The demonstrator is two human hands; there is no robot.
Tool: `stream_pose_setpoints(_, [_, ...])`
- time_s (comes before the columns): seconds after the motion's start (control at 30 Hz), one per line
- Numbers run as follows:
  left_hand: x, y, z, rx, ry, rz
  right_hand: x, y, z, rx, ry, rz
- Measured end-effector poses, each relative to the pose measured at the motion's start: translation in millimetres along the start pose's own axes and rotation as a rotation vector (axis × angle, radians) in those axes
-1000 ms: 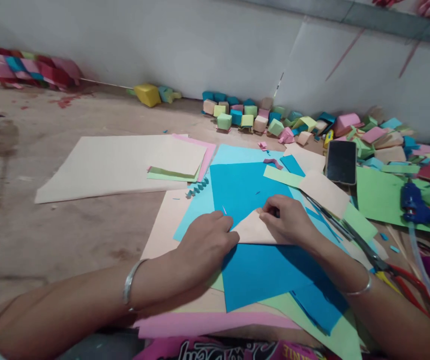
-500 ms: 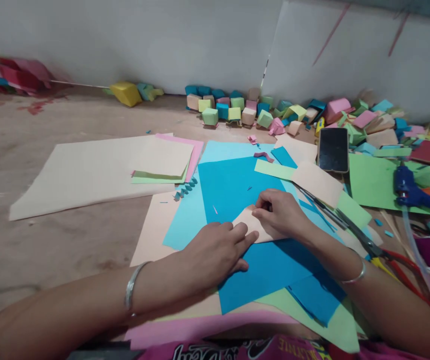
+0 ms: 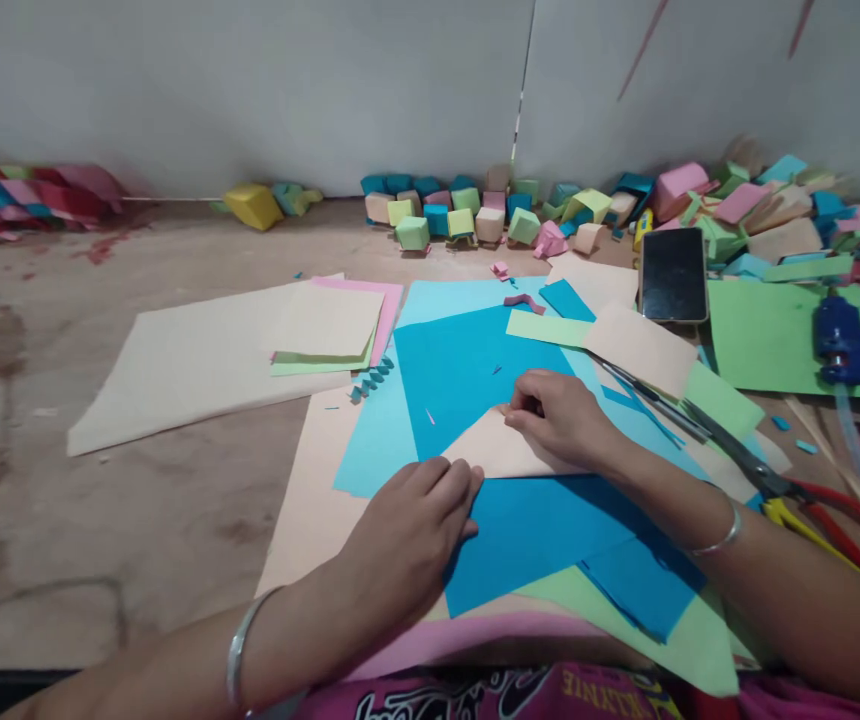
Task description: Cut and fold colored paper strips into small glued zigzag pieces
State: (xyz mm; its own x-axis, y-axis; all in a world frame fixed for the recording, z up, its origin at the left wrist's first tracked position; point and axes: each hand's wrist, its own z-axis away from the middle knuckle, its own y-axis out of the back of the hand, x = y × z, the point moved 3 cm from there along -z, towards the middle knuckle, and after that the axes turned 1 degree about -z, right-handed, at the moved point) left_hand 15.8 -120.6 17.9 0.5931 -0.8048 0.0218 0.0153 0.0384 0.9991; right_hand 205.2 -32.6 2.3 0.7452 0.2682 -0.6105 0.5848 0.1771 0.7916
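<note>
A peach sheet of paper point(image 3: 509, 447), folded over into a triangle-like shape, lies on a blue sheet point(image 3: 542, 530). My right hand point(image 3: 561, 420) pinches its upper edge between thumb and fingers. At the left corner, my left hand point(image 3: 422, 515) presses on the paper with curled fingers held close together; the corner itself is partly hidden under them. Beneath the blue sheet are light blue paper point(image 3: 366, 455) and other coloured sheets. Right of my right hand lie scissors point(image 3: 745, 465) with red and yellow handles.
Folded paper cubes point(image 3: 460, 222) line the wall. A phone point(image 3: 674, 275) lies at the right, with a blue glue gun point(image 3: 842, 340) on green paper point(image 3: 760, 335) beyond it. A large cream sheet point(image 3: 197, 370) spreads to the left. Paper strips and scraps lie around.
My left hand has slid left along the folded edge to the paper's left corner. My right hand keeps its pinch on the upper edge. The camera view has shifted slightly.
</note>
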Motion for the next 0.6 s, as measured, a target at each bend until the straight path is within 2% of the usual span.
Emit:
stream_pose_setpoints(0.2, [-2.3, 3.8, 20.8, 0.093, 0.105, 0.058, 3.3, -1.3, -1.3, -0.003, 0.000, -0.005])
stream_pose_setpoints(0.37, [-9.0, 21.1, 30.4, 0.232, 0.194, 0.086, 3.8, -1.2, -2.9, -0.002, -0.020, -0.004])
stream_pose_setpoints(0.47, [-12.6, 29.6, 19.5, 0.303, 0.058, 0.054, 4.3, -2.0, -4.1, 0.000, -0.017, 0.003])
stream_pose_setpoints(0.53, [-16.6, 27.8, 4.2, 0.263, -0.078, 0.063, 4.3, -2.1, -4.5, 0.005, -0.012, 0.008])
stream_pose_setpoints(0.6, [-24.6, 20.4, -13.7, 0.149, -0.158, 0.082, 3.4, -2.0, -4.5, 0.010, -0.007, 0.012])
